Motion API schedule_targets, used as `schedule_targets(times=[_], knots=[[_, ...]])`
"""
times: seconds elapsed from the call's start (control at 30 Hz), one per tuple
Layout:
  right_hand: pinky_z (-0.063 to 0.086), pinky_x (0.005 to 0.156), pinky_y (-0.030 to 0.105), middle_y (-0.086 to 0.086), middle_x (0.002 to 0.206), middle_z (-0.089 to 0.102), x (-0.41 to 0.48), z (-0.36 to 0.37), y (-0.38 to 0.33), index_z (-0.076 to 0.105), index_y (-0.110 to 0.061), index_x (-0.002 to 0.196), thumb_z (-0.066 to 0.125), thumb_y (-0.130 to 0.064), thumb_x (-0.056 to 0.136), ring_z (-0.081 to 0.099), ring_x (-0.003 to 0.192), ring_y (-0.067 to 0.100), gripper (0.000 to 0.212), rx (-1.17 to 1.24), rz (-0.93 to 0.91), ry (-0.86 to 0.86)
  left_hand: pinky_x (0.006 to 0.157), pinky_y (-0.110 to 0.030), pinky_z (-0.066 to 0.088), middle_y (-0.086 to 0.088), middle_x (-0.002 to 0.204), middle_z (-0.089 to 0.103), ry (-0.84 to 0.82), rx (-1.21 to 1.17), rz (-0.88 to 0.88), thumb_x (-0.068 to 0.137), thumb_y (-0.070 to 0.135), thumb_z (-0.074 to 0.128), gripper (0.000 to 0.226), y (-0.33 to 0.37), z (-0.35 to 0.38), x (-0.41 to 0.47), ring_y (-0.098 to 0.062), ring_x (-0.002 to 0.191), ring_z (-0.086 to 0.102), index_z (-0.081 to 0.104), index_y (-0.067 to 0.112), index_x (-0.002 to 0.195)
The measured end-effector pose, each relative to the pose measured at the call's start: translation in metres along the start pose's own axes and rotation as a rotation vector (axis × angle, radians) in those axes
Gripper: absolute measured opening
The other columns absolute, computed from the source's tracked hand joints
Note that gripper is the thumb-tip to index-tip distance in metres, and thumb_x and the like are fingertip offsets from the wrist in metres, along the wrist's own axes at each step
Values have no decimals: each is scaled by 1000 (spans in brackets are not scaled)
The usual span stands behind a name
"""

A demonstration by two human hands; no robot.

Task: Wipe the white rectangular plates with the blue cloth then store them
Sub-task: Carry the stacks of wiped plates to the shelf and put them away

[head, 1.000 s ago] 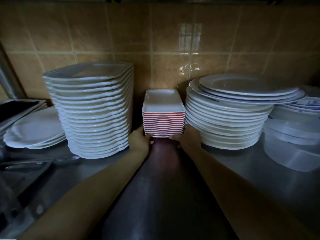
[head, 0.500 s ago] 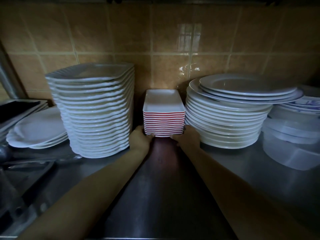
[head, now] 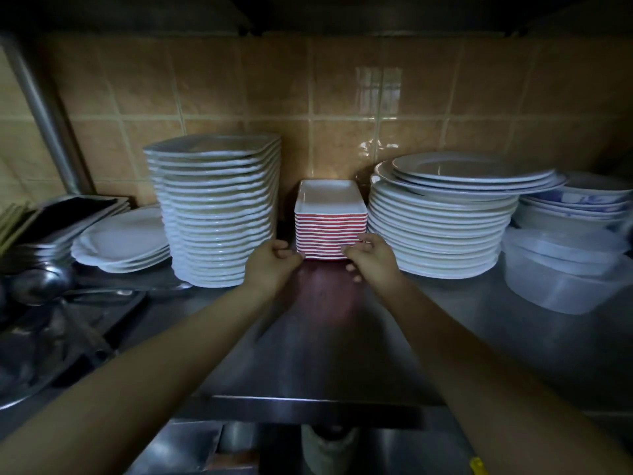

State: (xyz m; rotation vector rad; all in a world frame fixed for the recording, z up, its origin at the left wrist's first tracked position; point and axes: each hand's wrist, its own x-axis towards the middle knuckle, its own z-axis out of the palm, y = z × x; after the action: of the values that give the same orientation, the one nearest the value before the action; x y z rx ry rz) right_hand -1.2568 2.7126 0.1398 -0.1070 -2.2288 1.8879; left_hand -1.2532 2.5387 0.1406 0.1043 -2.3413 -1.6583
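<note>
A stack of white rectangular plates (head: 330, 219) with red undersides stands on the steel shelf (head: 308, 354), close to the tiled wall, between two taller plate piles. My left hand (head: 274, 264) is at the stack's lower left corner with its fingers curled against the bottom plates. At the lower right corner, my right hand (head: 371, 258) has its thumb and fingers curled on the bottom plates. The blue cloth is out of sight.
A tall pile of white square-ish plates (head: 215, 207) is just left of the stack and a pile of round plates (head: 442, 217) just right. Plastic containers (head: 561, 269) and patterned bowls (head: 579, 200) sit at far right. Oval plates (head: 123, 241), metal trays (head: 65, 217) and ladles lie at left.
My head has pulled back, so the shelf's front edge now shows. The stack rests at the same spot, and both hands have shifted slightly at its bottom corners.
</note>
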Motion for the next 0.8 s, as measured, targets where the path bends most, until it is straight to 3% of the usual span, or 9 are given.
schedule_targets(times=[0.1,0.17,0.27,0.33,0.4,0.5,0.63,0.73,0.8], knots=[[45,49,21,6,106,57,-14,2,-15,46,-11,126,60,-10,89,56,67,11,40,55,-15,-72,89,-48,52,0,77,62,39,15,12,73,25,76,30,8,-21,-16,-22,81,63,62,10,94],[48,63,29,5,113,56,-20,7,-23,45,-11,130,60,-10,88,58,81,14,44,40,-43,-109,88,-46,53,-5,83,65,103,46,34,77,18,73,17,16,-37,-31,-29,89,66,61,14,88],[45,92,34,7,127,55,-33,17,-39,43,-11,136,63,-11,86,55,111,20,54,-67,-143,-208,90,-39,51,-11,99,68,176,117,76,79,17,72,22,27,-61,-58,-28,99,63,62,10,97],[42,101,35,10,131,52,-45,24,-53,41,-8,138,64,-11,86,51,117,20,56,-112,-189,-345,84,-27,46,-6,100,65,219,207,82,82,17,70,25,37,-78,-82,-22,99,61,62,6,102],[44,96,33,11,126,56,-59,34,-67,48,-5,131,63,-12,87,54,110,20,47,-189,-237,-479,77,-21,40,-5,99,65,281,285,71,83,16,68,24,48,-97,-108,-21,100,62,63,4,103],[42,74,28,12,107,60,-85,54,-85,56,1,122,61,-14,88,55,96,25,38,-334,-324,-632,78,-23,40,-10,106,68,373,508,33,85,21,66,26,67,-128,-152,-24,103,61,63,8,107],[40,67,33,30,92,59,-131,90,-107,63,8,99,59,-16,84,60,89,35,28,-378,-407,-830,75,-25,39,-12,111,66,387,766,-121,89,26,61,28,85,-172,-218,-26,106,60,64,8,109],[42,81,29,15,111,63,-181,124,-124,62,-4,112,60,-24,87,57,101,25,31,-408,-474,-1008,85,-25,40,-10,119,63,377,973,-278,89,28,60,32,92,-210,-276,-25,111,57,63,8,114],[44,91,36,17,115,63,-219,146,-137,62,1,114,59,-23,89,58,106,29,35,-414,-565,-1112,89,-24,39,-9,123,61,410,1049,-387,90,28,60,35,97,-239,-315,-24,114,55,60,7,118]])
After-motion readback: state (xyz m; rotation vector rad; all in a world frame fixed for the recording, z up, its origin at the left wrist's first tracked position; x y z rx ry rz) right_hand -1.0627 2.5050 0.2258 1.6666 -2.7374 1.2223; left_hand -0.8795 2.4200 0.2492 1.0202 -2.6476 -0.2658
